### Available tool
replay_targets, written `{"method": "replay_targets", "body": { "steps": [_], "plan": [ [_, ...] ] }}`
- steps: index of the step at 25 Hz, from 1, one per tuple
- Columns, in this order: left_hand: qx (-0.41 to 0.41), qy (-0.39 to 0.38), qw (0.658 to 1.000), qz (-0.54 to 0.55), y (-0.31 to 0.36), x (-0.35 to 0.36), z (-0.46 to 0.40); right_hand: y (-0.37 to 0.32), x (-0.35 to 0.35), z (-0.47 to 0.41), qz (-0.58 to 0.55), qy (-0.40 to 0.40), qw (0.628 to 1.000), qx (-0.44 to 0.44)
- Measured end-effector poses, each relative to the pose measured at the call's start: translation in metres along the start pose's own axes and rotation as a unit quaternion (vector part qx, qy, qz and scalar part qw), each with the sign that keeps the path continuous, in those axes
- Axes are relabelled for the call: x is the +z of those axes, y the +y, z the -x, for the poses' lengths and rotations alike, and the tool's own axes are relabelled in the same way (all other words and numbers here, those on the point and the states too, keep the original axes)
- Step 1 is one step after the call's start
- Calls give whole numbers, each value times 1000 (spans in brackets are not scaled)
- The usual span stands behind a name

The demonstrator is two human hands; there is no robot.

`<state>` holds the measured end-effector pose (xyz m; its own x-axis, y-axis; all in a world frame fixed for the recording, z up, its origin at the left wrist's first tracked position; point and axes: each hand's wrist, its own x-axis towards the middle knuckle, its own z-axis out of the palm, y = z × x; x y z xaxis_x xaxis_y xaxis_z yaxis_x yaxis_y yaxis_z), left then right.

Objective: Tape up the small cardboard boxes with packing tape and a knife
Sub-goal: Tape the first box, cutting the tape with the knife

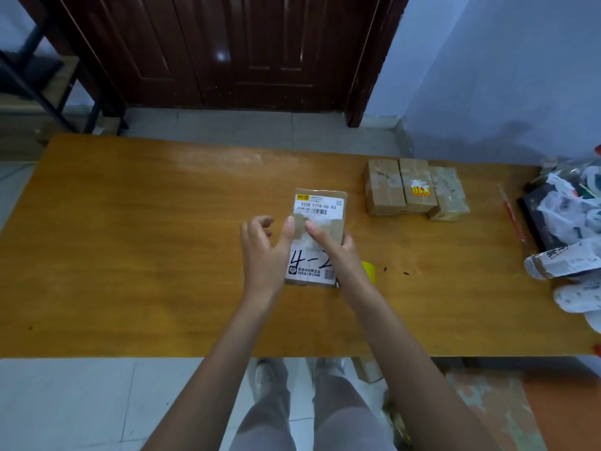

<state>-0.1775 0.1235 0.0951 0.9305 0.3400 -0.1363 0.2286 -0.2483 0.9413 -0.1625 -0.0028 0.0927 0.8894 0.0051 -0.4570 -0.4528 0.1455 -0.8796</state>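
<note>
A small cardboard box (320, 203) with a white shipping label and "4-2" written on it lies in the middle of the wooden table (146, 229). My left hand (263, 252) is at its left edge, thumb pressing on the top, the other fingers loosely curled off the box. My right hand (335, 245) lies over the box's right side, with its forefinger pressing on the top. A yellow object (368, 271) peeks out beside my right wrist; what it is cannot be told.
Three taped cardboard boxes (414, 190) stand in a row at the back right. A red stick-like tool (514, 216) lies beside a heap of plastic bags and packets (572, 222) at the table's right end. A dark door is beyond the table.
</note>
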Motion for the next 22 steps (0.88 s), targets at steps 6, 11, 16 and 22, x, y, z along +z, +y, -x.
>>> {"method": "replay_targets", "body": {
  "steps": [6, 11, 16, 22],
  "plan": [
    [-15, -75, 997, -28, -6, 4, -4, -1, 6, -1, 142, 30, 984, -99],
    [7, -47, 997, -64, -6, 8, 1, 1, 5, 0, 231, 63, 960, -145],
    [-51, -77, 996, -12, -7, 7, 0, -6, 2, 1, 196, 40, 978, -62],
    [-84, -88, 992, 33, -8, -2, 4, 1, 4, 8, 138, -31, 989, -52]
  ]
}}
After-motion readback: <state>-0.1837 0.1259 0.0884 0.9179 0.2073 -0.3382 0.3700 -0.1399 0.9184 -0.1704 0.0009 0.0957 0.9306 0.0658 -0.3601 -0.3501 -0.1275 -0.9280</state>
